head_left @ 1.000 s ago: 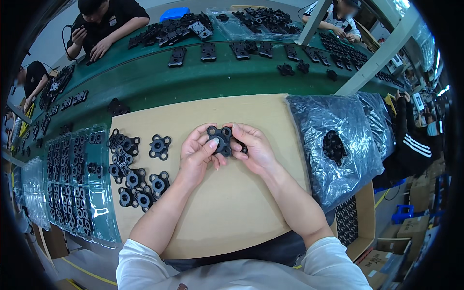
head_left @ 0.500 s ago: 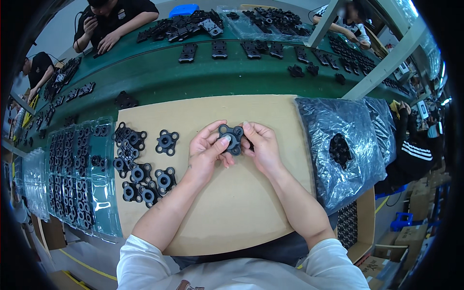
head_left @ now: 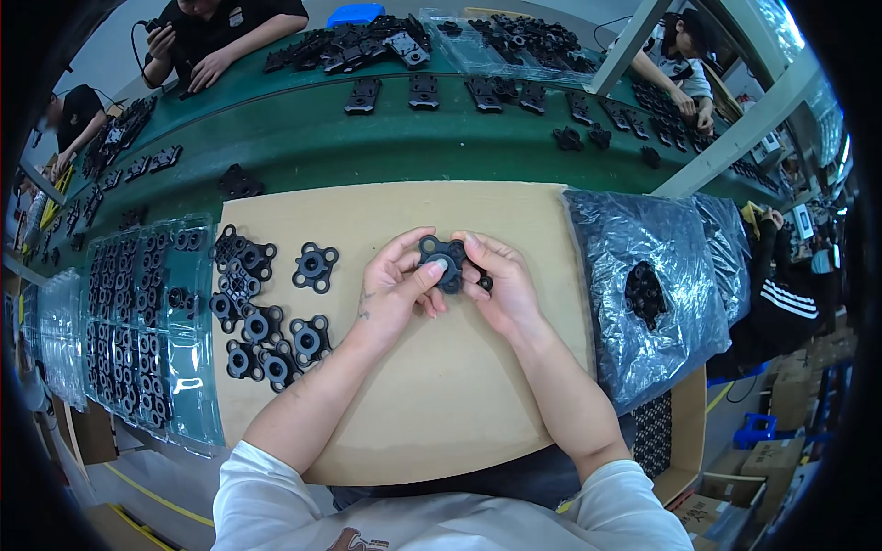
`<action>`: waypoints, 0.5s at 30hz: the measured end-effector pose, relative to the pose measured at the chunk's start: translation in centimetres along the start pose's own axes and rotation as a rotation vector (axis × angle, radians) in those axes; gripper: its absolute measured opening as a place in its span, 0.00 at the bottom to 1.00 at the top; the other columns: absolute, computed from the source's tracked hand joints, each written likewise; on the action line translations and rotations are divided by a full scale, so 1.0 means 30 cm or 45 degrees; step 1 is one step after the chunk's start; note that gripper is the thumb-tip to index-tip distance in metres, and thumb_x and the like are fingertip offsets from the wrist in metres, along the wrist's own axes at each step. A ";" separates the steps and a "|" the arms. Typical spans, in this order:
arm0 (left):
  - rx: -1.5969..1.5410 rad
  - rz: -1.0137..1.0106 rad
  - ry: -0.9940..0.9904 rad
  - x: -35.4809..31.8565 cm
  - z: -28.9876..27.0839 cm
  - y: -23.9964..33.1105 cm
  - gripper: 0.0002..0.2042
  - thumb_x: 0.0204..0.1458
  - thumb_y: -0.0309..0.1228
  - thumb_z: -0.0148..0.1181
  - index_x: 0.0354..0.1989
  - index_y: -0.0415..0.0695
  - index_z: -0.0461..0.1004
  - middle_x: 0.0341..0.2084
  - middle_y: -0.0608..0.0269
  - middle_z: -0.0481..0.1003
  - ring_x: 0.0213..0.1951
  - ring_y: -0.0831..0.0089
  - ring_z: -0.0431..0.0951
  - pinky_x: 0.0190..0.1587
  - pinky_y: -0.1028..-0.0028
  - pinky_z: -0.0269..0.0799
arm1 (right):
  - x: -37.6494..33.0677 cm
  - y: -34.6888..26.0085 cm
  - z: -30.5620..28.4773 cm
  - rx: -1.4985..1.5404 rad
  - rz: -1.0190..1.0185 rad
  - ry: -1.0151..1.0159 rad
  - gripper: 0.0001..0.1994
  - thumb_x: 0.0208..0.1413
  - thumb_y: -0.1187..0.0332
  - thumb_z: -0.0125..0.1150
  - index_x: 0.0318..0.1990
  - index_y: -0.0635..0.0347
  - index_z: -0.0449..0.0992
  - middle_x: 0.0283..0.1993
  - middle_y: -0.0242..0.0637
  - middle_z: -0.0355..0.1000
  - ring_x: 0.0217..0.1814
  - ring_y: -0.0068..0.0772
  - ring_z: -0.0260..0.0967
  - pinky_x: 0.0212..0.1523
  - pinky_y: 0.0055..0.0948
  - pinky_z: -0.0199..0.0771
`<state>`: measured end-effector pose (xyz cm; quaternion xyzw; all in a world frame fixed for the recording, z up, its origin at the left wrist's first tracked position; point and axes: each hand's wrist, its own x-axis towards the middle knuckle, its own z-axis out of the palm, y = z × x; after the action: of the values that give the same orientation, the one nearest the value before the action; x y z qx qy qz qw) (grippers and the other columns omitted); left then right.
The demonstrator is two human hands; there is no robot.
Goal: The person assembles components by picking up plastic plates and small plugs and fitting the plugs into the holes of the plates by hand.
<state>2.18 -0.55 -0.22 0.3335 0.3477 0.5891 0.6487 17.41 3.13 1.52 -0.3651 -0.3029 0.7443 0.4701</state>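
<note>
Green belt [head_left: 303,138] runs across the far side of the bench, carrying rows of black parts past other workers, whose hands stay on their own stretch of it. On the near side lies a big cardboard sheet [head_left: 367,207], laid there, I would judge, to give a soft, plain surface for handling. To the right sits a dark plastic bag [head_left: 625,239], its mouth open so more black pieces inside can be reached. To the left, clear trays [head_left: 188,367] hold parts in neat pockets, likely sorted stock. Beside them a loose pile [head_left: 253,312] of four-lobed black pieces rests on the cardboard, with one single piece [head_left: 314,267] set slightly apart.

Both hands meet over the middle of the sheet, lifted a little off it. The left hand [head_left: 390,294] and right hand [head_left: 501,289] grip one lobed part [head_left: 447,262] between them, fingers closed on its edges from either side, the left thumb [head_left: 432,273] pressed on its centre hub. Held that way, face up to the eyes, it seems to be checked or fitted together.
</note>
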 end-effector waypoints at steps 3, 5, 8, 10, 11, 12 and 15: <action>0.021 -0.015 -0.005 -0.003 0.000 0.014 0.22 0.52 0.19 0.53 0.57 0.36 0.59 0.30 0.53 0.75 0.16 0.72 0.73 0.17 0.80 0.67 | 0.003 -0.012 -0.021 0.028 0.123 -0.119 0.06 0.57 0.72 0.55 0.31 0.63 0.72 0.20 0.30 0.63 0.17 0.14 0.51 0.15 0.11 0.46; 0.030 -0.023 -0.009 -0.003 0.001 0.016 0.22 0.53 0.19 0.53 0.57 0.36 0.59 0.30 0.53 0.75 0.16 0.72 0.73 0.17 0.80 0.67 | 0.007 -0.014 -0.029 0.040 0.163 -0.157 0.05 0.57 0.72 0.55 0.31 0.64 0.72 0.20 0.30 0.63 0.17 0.14 0.52 0.15 0.11 0.46; 0.042 -0.019 0.018 -0.004 0.002 0.018 0.22 0.52 0.20 0.54 0.57 0.36 0.59 0.29 0.54 0.75 0.16 0.73 0.73 0.17 0.81 0.66 | 0.015 -0.013 -0.033 0.106 0.160 -0.204 0.05 0.58 0.71 0.53 0.35 0.63 0.72 0.23 0.32 0.64 0.19 0.14 0.53 0.14 0.11 0.45; 0.045 -0.018 0.028 -0.003 -0.001 0.019 0.22 0.52 0.20 0.55 0.57 0.35 0.59 0.29 0.55 0.74 0.17 0.74 0.73 0.17 0.82 0.66 | 0.017 -0.014 -0.024 0.128 0.159 -0.220 0.05 0.58 0.71 0.53 0.37 0.63 0.71 0.23 0.32 0.65 0.19 0.14 0.54 0.14 0.11 0.45; 0.016 -0.025 0.027 -0.001 -0.006 0.017 0.23 0.52 0.20 0.55 0.57 0.36 0.59 0.29 0.55 0.74 0.17 0.74 0.73 0.18 0.82 0.66 | 0.016 -0.016 -0.006 0.196 0.147 -0.129 0.05 0.58 0.71 0.53 0.38 0.63 0.71 0.25 0.33 0.66 0.19 0.14 0.54 0.14 0.11 0.45; -0.013 -0.033 0.025 0.001 -0.011 0.015 0.23 0.52 0.21 0.55 0.57 0.36 0.59 0.28 0.55 0.74 0.17 0.74 0.73 0.18 0.82 0.66 | 0.013 -0.019 0.014 0.265 0.135 -0.038 0.05 0.58 0.71 0.52 0.39 0.63 0.71 0.26 0.34 0.66 0.20 0.14 0.54 0.14 0.12 0.45; -0.072 -0.048 0.020 0.004 -0.014 0.010 0.23 0.52 0.21 0.55 0.57 0.36 0.59 0.28 0.56 0.74 0.18 0.73 0.73 0.18 0.82 0.66 | 0.009 -0.023 0.030 0.400 0.106 0.146 0.06 0.59 0.71 0.52 0.41 0.62 0.70 0.29 0.36 0.68 0.21 0.14 0.55 0.14 0.12 0.45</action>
<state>1.66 -0.40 -0.19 0.3038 0.3422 0.5889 0.6661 16.92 3.54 2.48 -0.3412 -0.1402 0.7794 0.5064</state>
